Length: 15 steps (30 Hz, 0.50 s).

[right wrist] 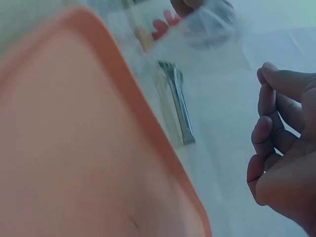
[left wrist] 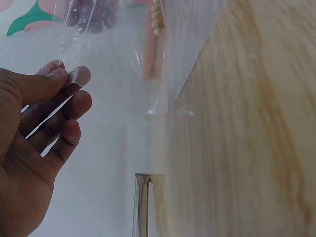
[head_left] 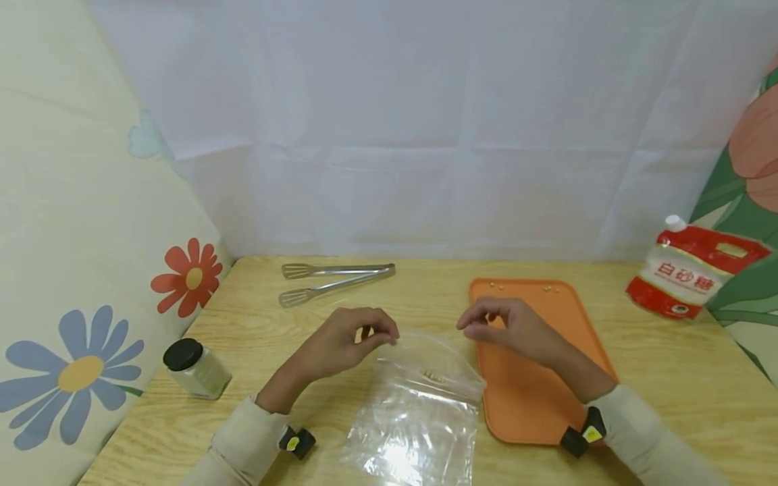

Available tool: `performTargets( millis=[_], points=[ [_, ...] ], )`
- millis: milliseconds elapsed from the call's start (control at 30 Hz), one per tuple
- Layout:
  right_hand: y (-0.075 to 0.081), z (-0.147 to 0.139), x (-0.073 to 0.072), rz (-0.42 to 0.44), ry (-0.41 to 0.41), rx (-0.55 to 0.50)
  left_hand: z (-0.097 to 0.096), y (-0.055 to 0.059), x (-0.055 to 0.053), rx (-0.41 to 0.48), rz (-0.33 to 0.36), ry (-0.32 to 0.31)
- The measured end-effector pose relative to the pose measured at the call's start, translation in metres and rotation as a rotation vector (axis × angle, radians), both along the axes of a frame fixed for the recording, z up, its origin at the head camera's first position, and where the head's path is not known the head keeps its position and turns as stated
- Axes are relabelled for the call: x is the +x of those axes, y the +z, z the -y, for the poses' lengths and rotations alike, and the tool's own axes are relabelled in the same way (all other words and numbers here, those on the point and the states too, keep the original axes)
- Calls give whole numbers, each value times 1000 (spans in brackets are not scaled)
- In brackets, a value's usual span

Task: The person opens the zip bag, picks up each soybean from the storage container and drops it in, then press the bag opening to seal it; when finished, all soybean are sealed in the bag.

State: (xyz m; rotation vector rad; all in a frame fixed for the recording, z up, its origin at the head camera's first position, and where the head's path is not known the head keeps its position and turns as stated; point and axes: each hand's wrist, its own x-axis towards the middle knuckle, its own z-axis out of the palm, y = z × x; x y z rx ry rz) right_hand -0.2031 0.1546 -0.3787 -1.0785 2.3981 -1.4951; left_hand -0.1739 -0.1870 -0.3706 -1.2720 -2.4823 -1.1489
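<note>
My left hand (head_left: 346, 343) pinches the upper left edge of a clear zip bag (left wrist: 116, 59) between thumb and index finger. The bag (head_left: 419, 432) stretches over the table toward the front, and several pale beans (head_left: 433, 376) lie together inside it. My right hand (head_left: 507, 329) hovers above the left part of an orange tray (head_left: 529, 418), apart from the bag. Its thumb and index fingertips (right wrist: 266, 74) come together with the other fingers curled; whether something tiny sits between them is hidden. A few more beans (head_left: 550, 289) lie near the tray's far edge.
Metal tongs (head_left: 340, 280) lie spread behind the left hand. At the left stands a jar (head_left: 203, 371) with a black lid. A red and white sugar pouch (head_left: 689, 273) is at the far right. White cloth (head_left: 389, 135) hangs along the table's back edge.
</note>
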Motion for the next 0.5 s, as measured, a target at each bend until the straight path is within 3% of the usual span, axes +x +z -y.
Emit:
performTargets(
  millis=[233, 500],
  points=[
    [0, -36, -34, -1, -284, 78, 0, 0, -1, -10, 10, 1],
    [-13, -52, -70, -165, -441, 321, -1, -1, 0, -19, 2, 12]
  ],
)
